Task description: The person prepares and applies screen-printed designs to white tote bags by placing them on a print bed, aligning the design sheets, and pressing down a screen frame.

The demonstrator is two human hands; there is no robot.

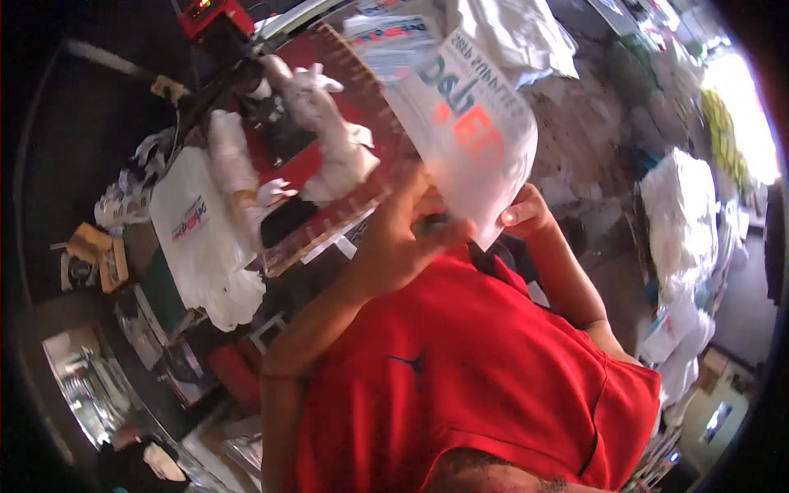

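Observation:
A white printed bag or sheet (472,123) with dark and orange lettering is held up in front of me, slightly curved. My left hand (415,234) grips its lower left part, the thumb near the bottom corner and some fingers hidden behind it. My right hand (526,214) pinches its right edge, thumb in front. Beside my left hand, a red board (370,78) with a pale, notched rim carries a dark metal fixture (275,123) and two arms wrapped in crumpled white material (329,131).
A red device (209,12) with a lit display stands at the top left. White bags (193,222) hang over the left side. Printed white stacks (382,37) lie behind the board. Bulky white bundles (678,214) are piled at the right. A small cardboard box (90,242) sits at far left.

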